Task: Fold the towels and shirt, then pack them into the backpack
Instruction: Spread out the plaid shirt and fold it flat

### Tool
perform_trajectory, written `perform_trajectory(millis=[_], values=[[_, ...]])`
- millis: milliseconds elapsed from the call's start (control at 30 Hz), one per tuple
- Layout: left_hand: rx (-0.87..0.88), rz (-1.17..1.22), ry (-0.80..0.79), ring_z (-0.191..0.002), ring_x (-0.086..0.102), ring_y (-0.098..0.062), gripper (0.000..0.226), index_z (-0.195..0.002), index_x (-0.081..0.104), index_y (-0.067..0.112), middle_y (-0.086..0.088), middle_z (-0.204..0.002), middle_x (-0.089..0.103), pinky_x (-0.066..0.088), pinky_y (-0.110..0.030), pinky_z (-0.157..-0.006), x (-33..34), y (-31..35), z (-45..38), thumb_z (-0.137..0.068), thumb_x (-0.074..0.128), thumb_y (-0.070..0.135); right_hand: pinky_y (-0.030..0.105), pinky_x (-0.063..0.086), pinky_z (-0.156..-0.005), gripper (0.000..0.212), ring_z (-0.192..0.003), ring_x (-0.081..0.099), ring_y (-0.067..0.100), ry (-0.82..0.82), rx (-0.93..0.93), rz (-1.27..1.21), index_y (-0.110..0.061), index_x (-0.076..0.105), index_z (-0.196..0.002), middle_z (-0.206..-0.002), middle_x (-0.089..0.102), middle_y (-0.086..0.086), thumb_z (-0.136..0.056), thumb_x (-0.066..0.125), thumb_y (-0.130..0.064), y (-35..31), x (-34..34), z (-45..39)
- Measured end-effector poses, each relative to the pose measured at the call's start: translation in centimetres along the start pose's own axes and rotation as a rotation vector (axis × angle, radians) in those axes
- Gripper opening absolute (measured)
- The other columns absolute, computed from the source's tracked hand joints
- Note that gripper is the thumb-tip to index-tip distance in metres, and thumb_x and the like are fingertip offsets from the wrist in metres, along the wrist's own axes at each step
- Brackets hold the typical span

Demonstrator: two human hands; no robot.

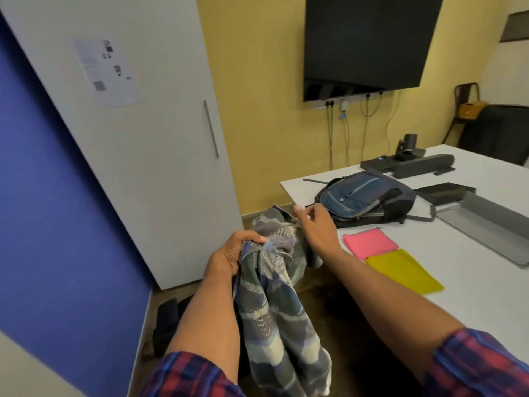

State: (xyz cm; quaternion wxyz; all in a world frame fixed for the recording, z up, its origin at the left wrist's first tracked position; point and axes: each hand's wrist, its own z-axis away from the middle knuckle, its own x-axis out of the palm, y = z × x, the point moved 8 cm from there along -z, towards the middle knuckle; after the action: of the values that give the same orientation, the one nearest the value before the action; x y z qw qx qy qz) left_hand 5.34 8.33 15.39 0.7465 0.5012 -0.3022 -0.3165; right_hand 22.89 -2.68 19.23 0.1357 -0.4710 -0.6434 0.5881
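Head view shows the plaid shirt [274,308] off the counter [486,282], hanging in the air to the left of its edge and above the floor. The left hand [234,253] grips a bunch of the cloth near the top, fingers curled round it, and the rest of the shirt hangs straight down from that fist, so its long axis runs vertically between the two forearms. The right hand [315,227] sits just to the right of the collar end and slightly higher, fingers loosely curled; it seems to touch or pinch the fabric at the collar, but I cannot tell for certain whether it has hold. Both hands are at the shirt's upper end; the left carries the weight.

The counter lies to the right of the shirt. On it the pink towel [370,243] and the yellow towel [403,272] lie folded, touching at a corner, near the right forearm. The backpack [369,199] lies on its side just beyond the pink towel. My judgement: the shirt must travel rightward onto the counter to be spread and folded.
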Motion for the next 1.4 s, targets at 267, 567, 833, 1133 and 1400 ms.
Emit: perform_trajectory(millis=[267, 567, 833, 1133, 1400], values=[[0.017, -0.143, -0.285, -0.093, 0.067, -0.033, 0.044, -0.102, 0.078, 0.008, -0.019, -0.104, 0.071, 0.05, -0.047, -0.097, 9.8, 1.1, -3.0, -0.059, 0.074, 0.012, 0.036, 0.055, -0.084, 0.055, -0.091, 0.073, 0.023, -0.367, 0.526, -0.221, -0.021, 0.076, -0.105, -0.105, 0.077, 0.003, -0.077, 0.069, -0.068, 4.0, -3.8, -1.2], [-0.15, -0.444, -0.489, -0.103, 0.068, -0.027, 0.032, -0.117, 0.069, 0.003, -0.009, -0.104, 0.075, 0.051, -0.04, -0.1, 18.0, -3.3, -5.4, -0.086, 0.07, 0.001, 0.037, 0.053, -0.077, 0.017, -0.082, 0.065, 0.022, -0.268, 0.194, -0.226, -0.003, 0.075, -0.094, -0.088, 0.072, 0.012, -0.091, 0.069, -0.019, 1.3, -10.8, -1.8], [-0.398, -1.424, -0.658, -0.118, 0.058, -0.031, 0.066, -0.126, 0.063, 0.017, -0.01, -0.133, 0.058, 0.045, -0.048, -0.107, 17.9, -0.8, -8.2, -0.07, 0.088, 0.042, 0.043, 0.051, -0.093, 0.041, -0.1, 0.063, 0.032, -0.46, 0.191, -0.166, 0.013, 0.061, -0.119, -0.114, 0.065, 0.031, -0.09, 0.068, -0.015, 2.1, -14.9, 2.2], [0.13, -0.795, -0.752, -0.105, 0.055, -0.022, 0.048, -0.114, 0.066, 0.02, -0.01, -0.118, 0.064, 0.044, -0.048, -0.104, 30.6, 6.2, -6.0, -0.068, 0.063, 0.01, 0.025, 0.052, -0.067, 0.013, -0.078, 0.063, 0.018, -0.298, 0.121, -0.293, -0.01, 0.069, -0.087, -0.084, 0.066, 0.007, -0.079, 0.07, -0.02, 1.3, -25.1, 4.6], [-0.003, -0.217, -0.978, -0.112, 0.062, -0.029, 0.047, -0.113, 0.073, 0.015, -0.011, -0.118, 0.069, 0.043, -0.048, -0.105, 42.9, 3.1, -2.0, -0.076, 0.072, 0.044, 0.028, 0.051, -0.07, 0.039, -0.075, 0.063, 0.022, 0.038, -0.044, -0.594, -0.004, 0.074, -0.092, -0.08, 0.069, 0.008, -0.059, 0.064, -0.024, 1.1, -41.5, 6.6]])
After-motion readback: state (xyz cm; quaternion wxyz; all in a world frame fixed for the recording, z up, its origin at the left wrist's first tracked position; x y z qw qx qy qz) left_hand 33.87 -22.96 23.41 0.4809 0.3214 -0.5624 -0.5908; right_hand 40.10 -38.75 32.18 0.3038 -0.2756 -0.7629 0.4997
